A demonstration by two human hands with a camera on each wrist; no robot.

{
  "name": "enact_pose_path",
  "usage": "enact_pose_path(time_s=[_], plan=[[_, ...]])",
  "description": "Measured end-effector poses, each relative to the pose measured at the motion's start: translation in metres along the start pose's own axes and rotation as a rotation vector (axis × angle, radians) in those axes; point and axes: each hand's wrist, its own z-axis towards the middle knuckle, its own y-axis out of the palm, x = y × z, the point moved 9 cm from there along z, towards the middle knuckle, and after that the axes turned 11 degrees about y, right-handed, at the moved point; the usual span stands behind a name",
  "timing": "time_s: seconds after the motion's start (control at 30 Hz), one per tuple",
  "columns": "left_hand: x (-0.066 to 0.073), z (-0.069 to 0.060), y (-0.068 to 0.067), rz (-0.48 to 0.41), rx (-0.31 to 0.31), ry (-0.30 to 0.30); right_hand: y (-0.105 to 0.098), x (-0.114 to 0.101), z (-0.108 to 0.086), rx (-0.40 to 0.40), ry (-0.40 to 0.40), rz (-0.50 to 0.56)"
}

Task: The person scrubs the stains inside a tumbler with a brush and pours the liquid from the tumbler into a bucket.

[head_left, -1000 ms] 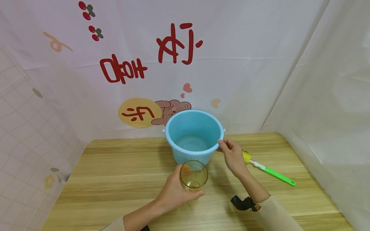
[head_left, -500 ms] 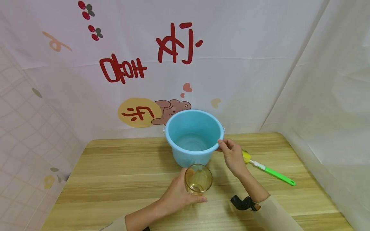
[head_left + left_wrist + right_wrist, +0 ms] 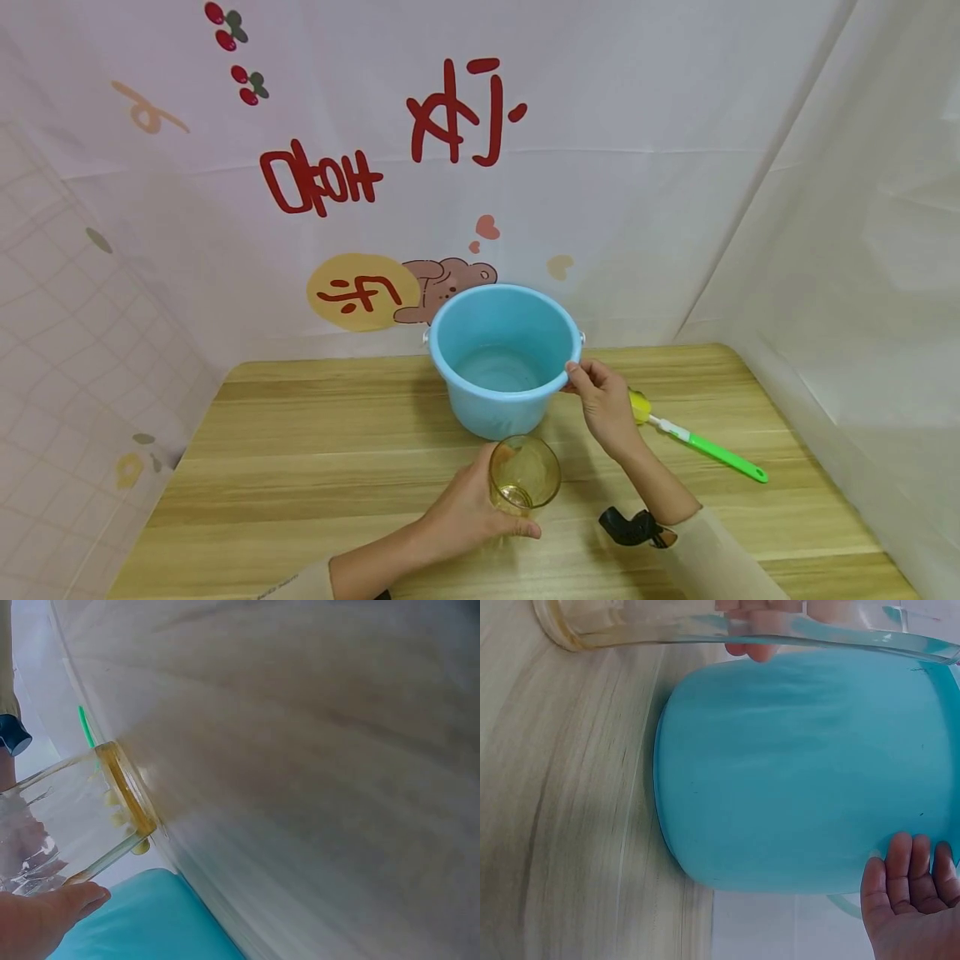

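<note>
My left hand (image 3: pixel 467 515) grips a clear amber-tinted glass cup (image 3: pixel 542 471), fingers behind it and thumb along its near side. The cup stands upright, mouth up, in front of a light blue bucket (image 3: pixel 495 412). In the left wrist view the cup's thick base (image 3: pixel 126 787) is close to the tabletop; whether it touches I cannot tell. My right hand (image 3: pixel 606 408) holds the bucket's right rim, thumb on top and fingers beneath against the outer wall. The right wrist view shows those fingers (image 3: pixel 900 874) at the blue wall. Whether the bucket holds water is unclear.
On the right of the wooden table (image 3: pixel 315 450) lies a cleaning brush with a green handle (image 3: pixel 727 458) and a yellow head (image 3: pixel 639 407), partly behind my right hand. A white printed curtain (image 3: pixel 622 208) rises behind the bucket. A black strap piece (image 3: pixel 628 528) sits at my right wrist.
The left hand has carried the cup slightly rightward and toward me, away from the bucket. My right hand and the bucket have stayed in place.
</note>
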Motion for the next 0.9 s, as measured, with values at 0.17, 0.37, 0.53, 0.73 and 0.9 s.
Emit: enact_pose_path(time_s=[0.17,0.37,0.53,0.73,0.9], plan=[[0.0033,0.0013,0.0016,0.003,-0.012,0.016,0.0005,0.0000,0.0001,-0.006,0.005,0.010],[0.0049,0.0020,0.0004,0.028,-0.027,0.012,0.0004,-0.0003,0.0000,-0.010,0.003,0.018],[0.0056,0.0021,-0.0014,0.028,-0.037,0.004,0.0001,-0.0009,-0.0001,-0.003,0.003,0.012],[0.0060,0.0009,-0.0041,0.031,-0.050,0.000,0.0006,-0.0009,0.0002,-0.005,0.005,0.015],[0.0059,0.0002,-0.0048,0.013,-0.062,-0.004,0.0009,-0.0018,-0.0002,-0.004,0.005,0.015]])
